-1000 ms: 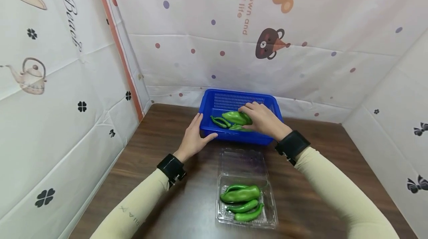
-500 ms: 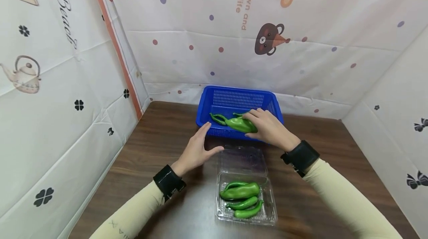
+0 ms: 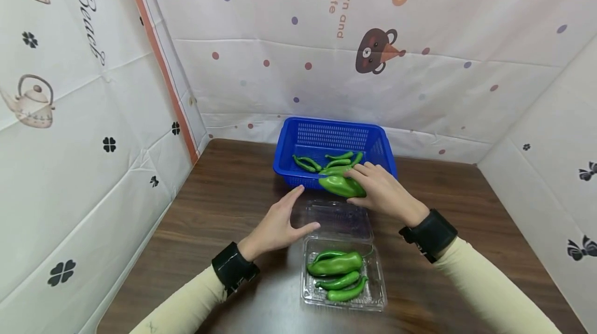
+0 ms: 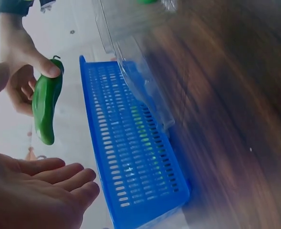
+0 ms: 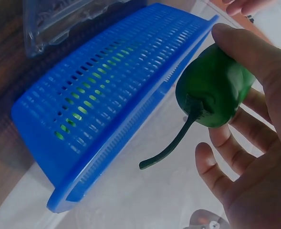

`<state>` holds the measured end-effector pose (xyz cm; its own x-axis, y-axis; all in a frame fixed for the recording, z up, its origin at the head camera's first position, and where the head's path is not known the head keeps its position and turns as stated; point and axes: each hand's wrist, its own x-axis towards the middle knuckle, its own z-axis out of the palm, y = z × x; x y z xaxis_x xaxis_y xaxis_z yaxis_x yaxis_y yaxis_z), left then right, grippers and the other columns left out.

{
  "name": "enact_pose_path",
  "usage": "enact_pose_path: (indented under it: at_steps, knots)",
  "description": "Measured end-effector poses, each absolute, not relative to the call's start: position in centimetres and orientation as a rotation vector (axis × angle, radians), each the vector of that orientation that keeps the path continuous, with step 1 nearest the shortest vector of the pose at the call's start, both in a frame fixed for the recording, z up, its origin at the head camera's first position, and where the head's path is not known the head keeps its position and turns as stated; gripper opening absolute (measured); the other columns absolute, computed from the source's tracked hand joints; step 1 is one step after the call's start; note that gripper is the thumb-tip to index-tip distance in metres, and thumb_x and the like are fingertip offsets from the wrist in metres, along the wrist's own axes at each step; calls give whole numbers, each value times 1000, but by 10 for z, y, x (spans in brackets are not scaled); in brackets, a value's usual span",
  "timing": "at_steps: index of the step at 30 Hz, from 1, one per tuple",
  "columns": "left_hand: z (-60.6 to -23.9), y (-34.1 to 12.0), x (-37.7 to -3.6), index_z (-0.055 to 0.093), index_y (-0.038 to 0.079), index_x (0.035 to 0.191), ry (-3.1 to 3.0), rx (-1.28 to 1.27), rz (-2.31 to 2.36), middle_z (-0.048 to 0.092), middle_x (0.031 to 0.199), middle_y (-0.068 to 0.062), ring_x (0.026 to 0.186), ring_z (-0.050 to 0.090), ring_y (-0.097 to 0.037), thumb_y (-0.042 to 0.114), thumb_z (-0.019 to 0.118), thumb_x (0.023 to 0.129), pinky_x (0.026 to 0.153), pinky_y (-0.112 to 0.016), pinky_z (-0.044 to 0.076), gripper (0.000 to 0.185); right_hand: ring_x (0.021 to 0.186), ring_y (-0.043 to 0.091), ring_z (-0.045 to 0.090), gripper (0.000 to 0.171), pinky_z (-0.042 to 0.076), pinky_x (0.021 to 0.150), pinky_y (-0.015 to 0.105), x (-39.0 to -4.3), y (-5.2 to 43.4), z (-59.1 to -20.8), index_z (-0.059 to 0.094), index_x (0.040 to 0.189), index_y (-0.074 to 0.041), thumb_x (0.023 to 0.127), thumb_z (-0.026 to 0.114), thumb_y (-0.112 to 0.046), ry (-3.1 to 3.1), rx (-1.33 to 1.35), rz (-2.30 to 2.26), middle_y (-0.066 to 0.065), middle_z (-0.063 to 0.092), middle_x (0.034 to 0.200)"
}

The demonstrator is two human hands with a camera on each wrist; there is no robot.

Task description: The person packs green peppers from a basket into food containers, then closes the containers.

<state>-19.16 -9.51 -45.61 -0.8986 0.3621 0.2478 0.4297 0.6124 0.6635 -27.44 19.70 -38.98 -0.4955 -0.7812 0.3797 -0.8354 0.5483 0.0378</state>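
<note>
Right hand [image 3: 384,194]: fingers and thumb curled round a green pepper [image 3: 342,185], lifted over the near rim of the blue basket [image 3: 379,143].
Left hand [image 3: 280,222]: fingers straight and spread, holding nothing, beside the clear clamshell box [image 3: 379,282].
Basket: by the table's [image 3: 210,204] far edge, with more peppers inside.

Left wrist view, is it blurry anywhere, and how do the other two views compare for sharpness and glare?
Left wrist view: the dark wooden table smears with motion blur; the blue plastic basket stays fairly sharp. Right wrist view: the fat green pepper is crisp, the background washed out white. Head view: evenly lit, wide-angle bending at the edges, slight glare on the clear plastic clamshell box.
</note>
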Motion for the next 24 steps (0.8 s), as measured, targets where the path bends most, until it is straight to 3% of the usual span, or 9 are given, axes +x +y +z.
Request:
enact_pose_path:
  at_steps: [18,24]
  knots:
    - [-465,-85,-150,16,10,165,-2868,-912,-1142,27,168,-12,152,30,-26,69,74,83,120,-45,32,116,95,24,59,63,50,79,42,-235,201,-397,66,126,-8,76,93,-35,-2376,1398,237,5,65,111]
    - [-467,-88,-139,14,14,166,-2917,-937,-1153,25,168,-12,153,28,-27,73,72,81,119,-50,33,120,94,23,58,63,49,79,40,-224,203,-401,65,124,-8,75,93,-34,-2350,1420,242,5,64,109]
